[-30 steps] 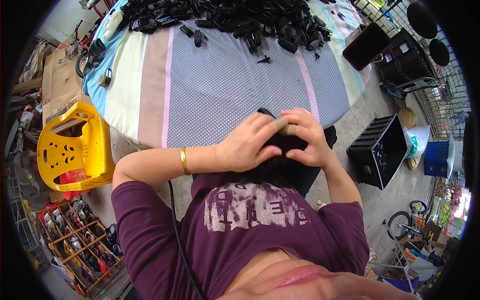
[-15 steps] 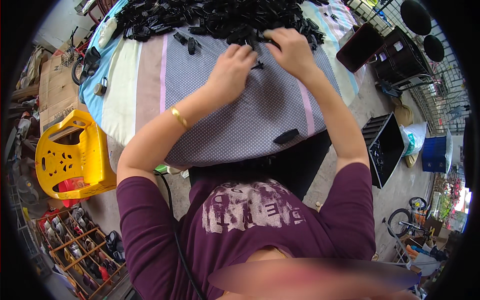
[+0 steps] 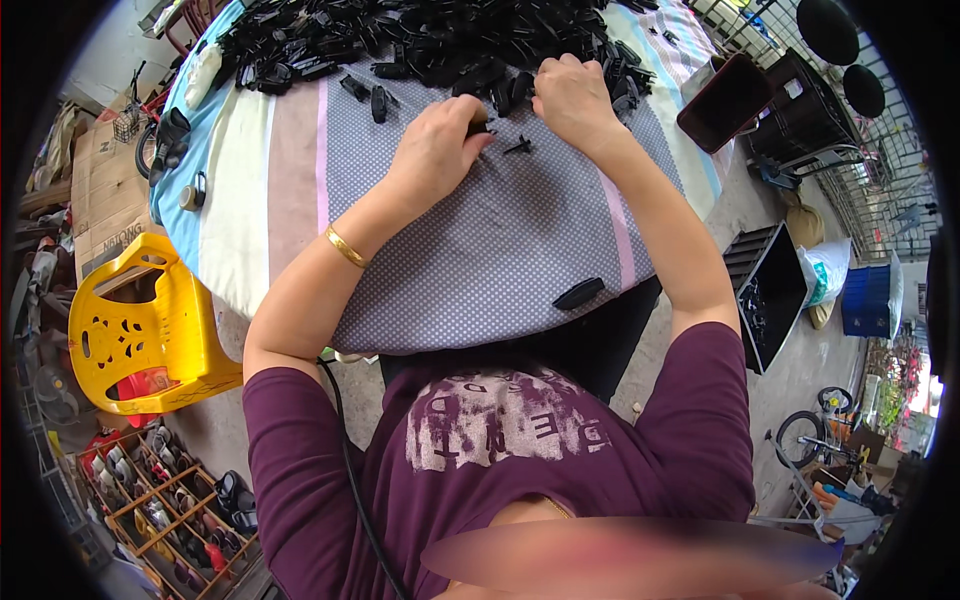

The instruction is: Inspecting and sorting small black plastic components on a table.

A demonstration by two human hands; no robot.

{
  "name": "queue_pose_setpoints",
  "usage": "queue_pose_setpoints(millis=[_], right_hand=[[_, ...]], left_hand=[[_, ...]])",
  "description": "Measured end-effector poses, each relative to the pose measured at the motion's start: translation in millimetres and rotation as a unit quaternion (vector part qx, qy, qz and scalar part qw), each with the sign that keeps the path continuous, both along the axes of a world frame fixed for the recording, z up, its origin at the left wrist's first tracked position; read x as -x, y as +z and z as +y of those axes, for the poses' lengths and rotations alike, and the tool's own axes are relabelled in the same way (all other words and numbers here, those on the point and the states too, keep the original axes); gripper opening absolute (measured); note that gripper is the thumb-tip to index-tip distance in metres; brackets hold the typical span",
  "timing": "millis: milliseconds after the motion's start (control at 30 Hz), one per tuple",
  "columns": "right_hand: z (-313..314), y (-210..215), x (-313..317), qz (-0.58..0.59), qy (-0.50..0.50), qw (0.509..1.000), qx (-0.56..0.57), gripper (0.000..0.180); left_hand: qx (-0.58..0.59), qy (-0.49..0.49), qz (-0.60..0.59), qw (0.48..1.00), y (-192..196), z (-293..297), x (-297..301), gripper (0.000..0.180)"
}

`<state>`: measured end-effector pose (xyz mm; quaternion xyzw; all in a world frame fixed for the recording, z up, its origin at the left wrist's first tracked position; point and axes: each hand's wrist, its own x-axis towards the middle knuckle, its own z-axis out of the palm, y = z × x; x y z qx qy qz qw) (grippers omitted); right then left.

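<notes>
A large pile of small black plastic parts (image 3: 420,40) covers the far side of the cloth-covered table (image 3: 440,280). My left hand (image 3: 435,150) is just in front of the pile, its fingers curled around a small black plastic part (image 3: 479,128) that shows only partly. At the pile's front edge, my right hand (image 3: 580,103) has bent fingers closed together; what their tips hold is hidden. Between the hands, a small thin black piece (image 3: 518,146) lies on the cloth. One longer oval black part (image 3: 579,293) rests alone by the near table edge.
A phone (image 3: 725,103) is held up at the table's right side. On the left edge lie a small round tin (image 3: 193,192) and dark straps (image 3: 170,140). A yellow plastic chair (image 3: 190,330) stands left, a black crate (image 3: 765,300) on the floor right. A black cable (image 3: 345,440) runs along my left side.
My left hand has drawn a little left and toward me. The right hand has shifted slightly right. The thin black piece now lies uncovered between them.
</notes>
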<state>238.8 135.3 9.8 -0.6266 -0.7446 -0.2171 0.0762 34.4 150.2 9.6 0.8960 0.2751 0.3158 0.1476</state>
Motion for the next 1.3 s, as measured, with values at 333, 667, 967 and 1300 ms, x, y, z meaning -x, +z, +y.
queue_pose_setpoints(millis=[333, 667, 967, 1300], right_hand=[[-24, 33, 10, 0.663, 0.159, 0.714, 0.158, 0.038], [-39, 9, 41, 0.717, 0.212, 0.66, 0.079, 0.03], [-40, 6, 43, 0.701, 0.143, 0.695, 0.068, 0.03], [-46, 9, 43, 0.64, 0.163, 0.749, 0.052, 0.028]], left_hand=[[0.44, 0.0, -0.123, 0.89, 12, 1, 1, 0.033], [0.585, -0.069, -0.226, 0.776, 20, -1, 8, 0.031], [0.597, -0.135, -0.341, 0.713, 13, 7, 8, 0.033], [0.431, -0.05, -0.268, 0.86, 7, 5, 7, 0.03]])
